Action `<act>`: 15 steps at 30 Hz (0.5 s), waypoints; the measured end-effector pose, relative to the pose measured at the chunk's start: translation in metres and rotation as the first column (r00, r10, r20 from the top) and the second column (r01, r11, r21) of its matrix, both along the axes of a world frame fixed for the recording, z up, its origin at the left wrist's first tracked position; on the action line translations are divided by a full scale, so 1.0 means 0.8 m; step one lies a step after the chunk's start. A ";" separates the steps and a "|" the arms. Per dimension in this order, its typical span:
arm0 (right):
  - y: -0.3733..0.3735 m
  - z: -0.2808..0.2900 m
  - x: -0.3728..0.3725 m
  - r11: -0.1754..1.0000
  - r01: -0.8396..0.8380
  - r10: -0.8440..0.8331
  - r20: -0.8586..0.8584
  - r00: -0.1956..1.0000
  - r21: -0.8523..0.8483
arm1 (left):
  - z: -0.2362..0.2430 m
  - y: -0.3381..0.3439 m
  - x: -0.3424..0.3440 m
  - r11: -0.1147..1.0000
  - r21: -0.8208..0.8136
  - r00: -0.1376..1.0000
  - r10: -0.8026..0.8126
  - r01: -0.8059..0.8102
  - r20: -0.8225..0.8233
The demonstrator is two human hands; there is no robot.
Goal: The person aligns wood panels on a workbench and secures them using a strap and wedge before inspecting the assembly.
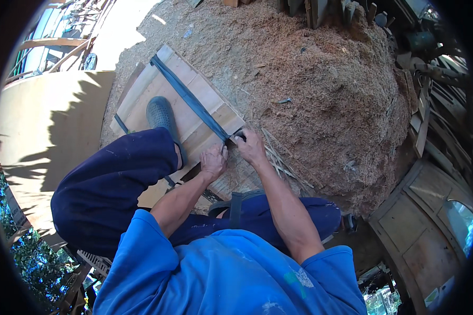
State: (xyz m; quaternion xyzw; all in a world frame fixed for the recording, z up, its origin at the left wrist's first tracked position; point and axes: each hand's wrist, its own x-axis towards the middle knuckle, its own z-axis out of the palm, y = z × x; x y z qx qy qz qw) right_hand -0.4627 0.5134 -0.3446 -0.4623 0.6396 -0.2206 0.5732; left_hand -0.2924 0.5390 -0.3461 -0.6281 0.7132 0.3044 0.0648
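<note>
A dark blue-grey strap (192, 102) runs tight across a bundle of pale wooden boards (181, 68), from the far corner to the near right edge. There my right hand (251, 147) is closed on the strap's end, thumb and fingers pinched together. Just left of it, my left hand (214, 161) is closed at the boards' near edge; its fingertips are partly hidden, so what they grip cannot be made out. My foot in a grey-green perforated clog (162, 115) presses on top of the boards. A second strap (121, 123) shows at the boards' left edge.
A large heap of wood shavings (331, 105) spreads over the right side. Thin wood strips (284, 165) lie beside my right hand. A plywood sheet (26, 115) stands at the left, an old wooden panel (431, 226) at the right. Scrap wood (439, 115) piles up behind the heap.
</note>
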 end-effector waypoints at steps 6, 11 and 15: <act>0.040 -0.048 0.051 0.788 0.262 -0.511 0.356 0.782 0.557 | 0.016 0.010 -0.027 0.992 -0.031 0.990 0.118 -0.120 -0.076; 0.037 -0.070 0.074 0.859 0.236 -0.321 0.118 0.940 0.455 | 0.018 0.005 -0.009 0.998 -0.013 0.996 0.059 -0.060 -0.070; 0.055 -0.084 0.068 0.915 0.322 -0.358 0.119 0.926 0.243 | 0.042 -0.098 -0.011 0.862 0.368 0.869 -0.444 0.348 0.218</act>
